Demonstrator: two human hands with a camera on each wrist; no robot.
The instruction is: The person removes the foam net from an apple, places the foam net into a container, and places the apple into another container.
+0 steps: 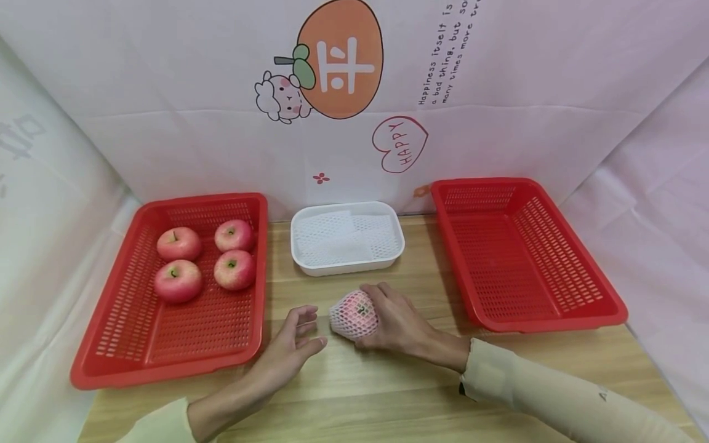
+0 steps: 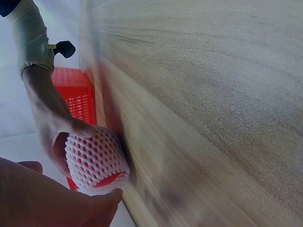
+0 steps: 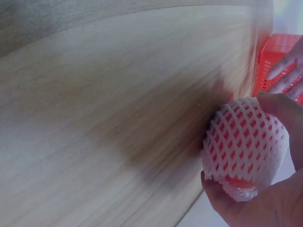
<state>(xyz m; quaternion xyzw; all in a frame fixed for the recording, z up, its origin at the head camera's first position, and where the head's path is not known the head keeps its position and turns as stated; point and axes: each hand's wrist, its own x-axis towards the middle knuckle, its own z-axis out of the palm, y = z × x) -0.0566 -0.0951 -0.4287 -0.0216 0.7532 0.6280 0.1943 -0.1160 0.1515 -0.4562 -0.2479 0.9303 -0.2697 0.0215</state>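
An apple in a white foam net [image 1: 354, 315] is at the middle of the wooden table, its stem showing through the mesh. My right hand [image 1: 396, 320] grips it from the right, thumb and fingers curled round its side. To the left of the apple, my left hand [image 1: 290, 344] is held with loosely bent fingers and nothing in them, a small gap away in the head view. In the right wrist view the foam net [image 3: 244, 142] covers most of the apple, and red skin shows at its open end.
A red basket [image 1: 166, 369] on the left holds several bare apples [image 1: 178, 281]. Behind the hands stands a white tray [image 1: 348, 267] with flat foam nets [image 1: 346, 237] in it. Another red basket [image 1: 498, 258] stands on the right. White printed cloth [image 1: 221, 123] hangs along the back.
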